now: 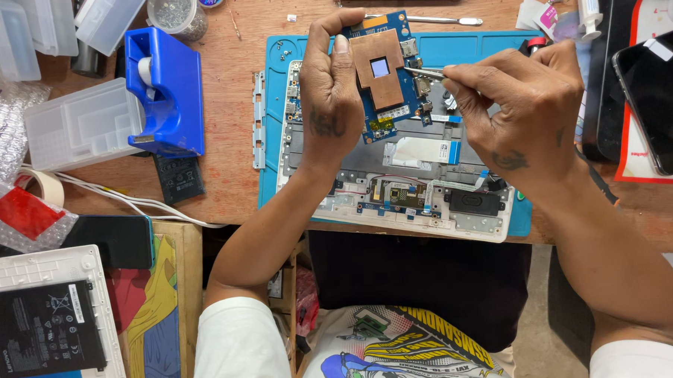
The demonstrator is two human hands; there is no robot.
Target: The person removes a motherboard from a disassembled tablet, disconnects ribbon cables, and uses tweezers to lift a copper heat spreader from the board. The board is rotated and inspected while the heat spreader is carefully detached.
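Head view. Left hand (332, 92) pinched on left edge of blue circuit board (389, 79), held tilted above opened laptop chassis (396, 187) on blue mat (274, 124). Right hand (524, 104) clamped on tweezers (424, 73), tips at board's 3 o'clock edge. Board judged light, stiff, fragile; grip by bare edges, off copper plate (378, 70). Blue tape dispenser (167, 87) at 9 o'clock; black battery pack (42, 330), white-labelled, at 8 o'clock.

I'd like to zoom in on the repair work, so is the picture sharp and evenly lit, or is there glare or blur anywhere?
Head view: even, soft light with only faint shadows; the blue circuit board in the left hand and the tweezers in the right hand look sharp. Mild glare on the dark phone screen at right. Straight edges bend slightly near the frame's borders.
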